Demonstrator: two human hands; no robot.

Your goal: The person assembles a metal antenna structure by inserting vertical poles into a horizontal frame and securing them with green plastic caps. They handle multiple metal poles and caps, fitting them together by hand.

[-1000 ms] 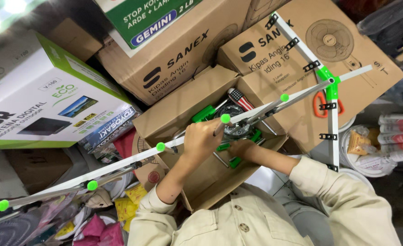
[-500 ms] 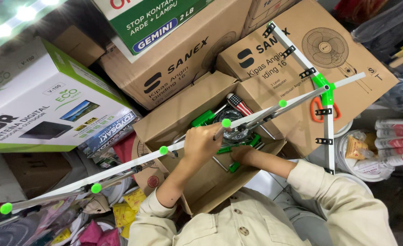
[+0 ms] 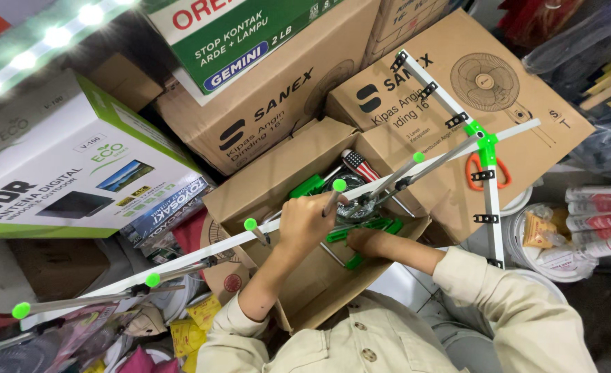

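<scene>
Largest first: stacked cardboard cartons point(image 3: 284, 117) fill the upper half of the frame, with a white and green carton point(image 3: 63, 173) at the left. Below them, at centre, an open brown box point(image 3: 278, 190) sits in front of you, flaps spread.

Across the frame runs the antenna boom point(image 3: 202, 254), a long white bar from lower left to upper right, carrying cross rods with green end caps point(image 3: 339, 184). A second white bar with black clips point(image 3: 488, 200) stands nearly upright at the right, joined to the boom by a green bracket point(image 3: 483, 137).

Your left hand point(image 3: 309, 224) is clenched around the boom at centre frame, just below one capped rod. Your right hand point(image 3: 364, 242) reaches under the boom among the green fittings point(image 3: 364, 228); whether it grasps anything cannot be told, as the fingers are hidden.

Judged progress: the antenna appears largely assembled, rods fitted and bracket joined. Loose green parts remain in the box, so fitting at the centre seems unfinished.
</scene>
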